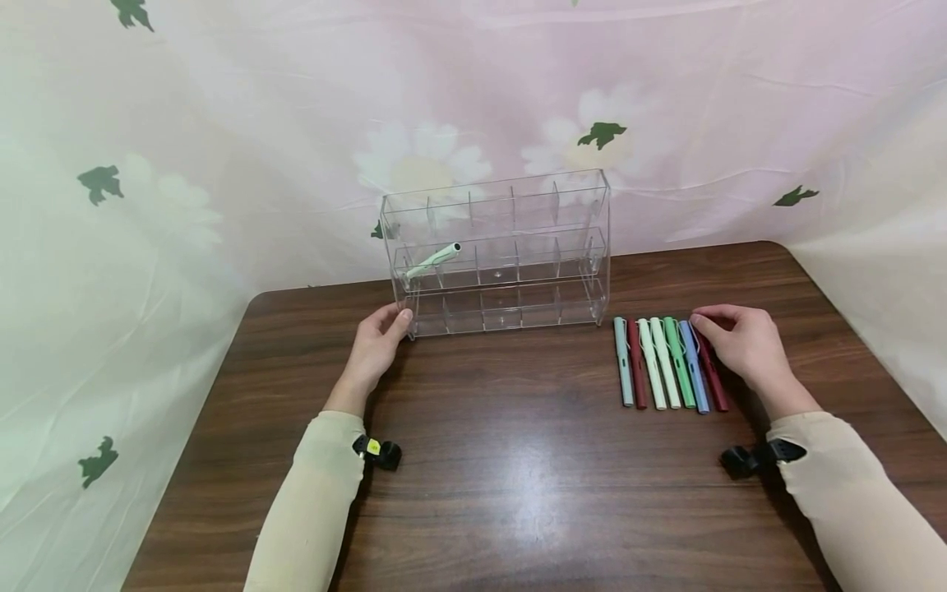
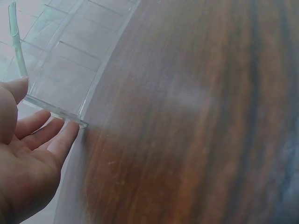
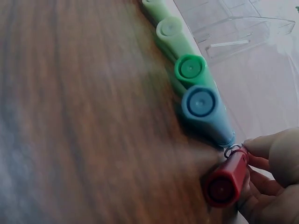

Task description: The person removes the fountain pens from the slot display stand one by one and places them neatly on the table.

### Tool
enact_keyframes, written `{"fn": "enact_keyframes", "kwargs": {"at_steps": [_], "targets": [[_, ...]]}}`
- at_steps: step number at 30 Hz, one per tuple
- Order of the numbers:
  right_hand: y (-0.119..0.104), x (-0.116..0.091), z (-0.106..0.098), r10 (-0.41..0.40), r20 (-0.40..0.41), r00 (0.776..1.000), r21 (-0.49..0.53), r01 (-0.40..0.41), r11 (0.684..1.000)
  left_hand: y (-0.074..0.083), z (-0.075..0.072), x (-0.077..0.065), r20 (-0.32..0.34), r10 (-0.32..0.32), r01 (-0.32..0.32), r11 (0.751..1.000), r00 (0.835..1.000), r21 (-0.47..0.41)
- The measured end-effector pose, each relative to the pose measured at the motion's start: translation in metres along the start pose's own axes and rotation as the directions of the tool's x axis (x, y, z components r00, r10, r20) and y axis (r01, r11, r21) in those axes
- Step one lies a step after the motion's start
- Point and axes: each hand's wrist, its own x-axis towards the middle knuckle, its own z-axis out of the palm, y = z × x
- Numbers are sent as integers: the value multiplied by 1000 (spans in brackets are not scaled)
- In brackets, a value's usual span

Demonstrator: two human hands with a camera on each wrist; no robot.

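Note:
A clear acrylic pen organizer [image 1: 510,284] with tiers of small compartments stands at the back of the table. One pale green pen [image 1: 433,260] leans in its left end, also seen in the left wrist view. My left hand [image 1: 379,341] holds the organizer's lower left side panel, thumb on one face and fingers on the other. To the right lies a row of several capped pens in light blue, red, pale green, green and blue [image 1: 694,366]. At the row's right end my right hand [image 1: 743,341] pinches a dark red pen [image 3: 227,179] near its clip end.
The dark wooden table [image 1: 510,460] reflects light at its front middle. A floral cloth [image 1: 296,148] hangs behind the table and along both sides. Black wrist cameras sit on both sleeved forearms.

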Motion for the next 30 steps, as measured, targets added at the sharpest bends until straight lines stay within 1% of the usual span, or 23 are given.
{"fn": "enact_keyframes", "kwargs": {"at_steps": [11, 19, 24, 30], "targets": [[-2, -2, 1, -8, -7, 1000, -28, 7, 1000, 1, 1, 1, -9, 4, -4, 1000, 1000, -8], [-3, -2, 2, -8, -40, 999, -39, 7, 999, 1, 1, 1, -10, 2, -2, 1000, 1000, -7], [-8, -7, 1, 25, -54, 998, 17, -25, 1000, 1, 1, 1, -9, -9, 9, 1000, 1000, 1], [-14, -11, -2, 53, -68, 996, 124, -44, 991, 0, 0, 0, -7, -7, 7, 1000, 1000, 7]]}}
